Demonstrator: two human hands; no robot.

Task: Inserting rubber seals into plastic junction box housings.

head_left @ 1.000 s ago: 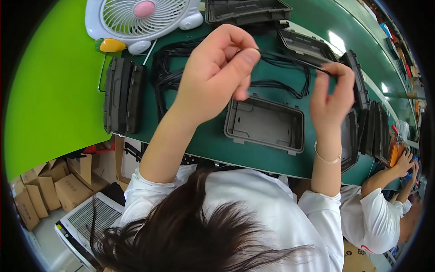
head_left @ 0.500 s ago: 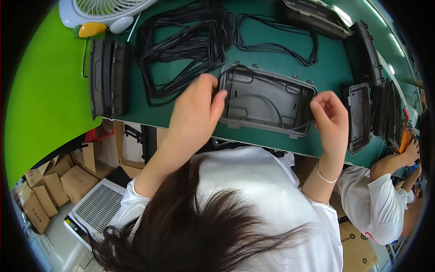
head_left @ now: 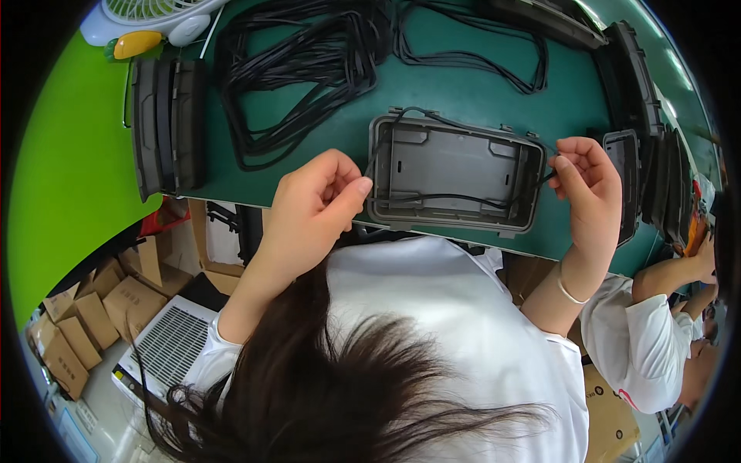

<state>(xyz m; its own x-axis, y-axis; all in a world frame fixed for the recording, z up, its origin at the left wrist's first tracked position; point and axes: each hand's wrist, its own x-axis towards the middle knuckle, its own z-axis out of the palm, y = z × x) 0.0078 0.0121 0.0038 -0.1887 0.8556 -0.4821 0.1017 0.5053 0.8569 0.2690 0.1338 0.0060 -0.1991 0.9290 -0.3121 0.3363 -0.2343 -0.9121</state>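
A thin black rubber sealing ring (head_left: pixel 455 197) is stretched between my two hands, over a dark grey plastic case half (head_left: pixel 451 166). The case half lies on the green table with its hollow side up. My left hand (head_left: pixel 318 197) pinches the ring at the case's left end, thumb against curled fingers. At the right end, my right hand (head_left: pixel 584 176) pinches the ring's other end, just outside the rim. One strand runs along the far rim and another crosses the near part of the hollow.
A pile of black rubber rings (head_left: pixel 340 65) and a smaller bunch (head_left: pixel 532 86) lie behind the case. Case parts stand at the left (head_left: pixel 187 127) and right (head_left: pixel 637 73). A white fan (head_left: pixel 150 9) is at the far left. Another person's arm (head_left: pixel 671 276) reaches in at the right.
My hands have moved apart, drawing the ring taut. Its curved inner strand now runs nearly straight along the near side. My left hand has come nearer; my right has shifted right.
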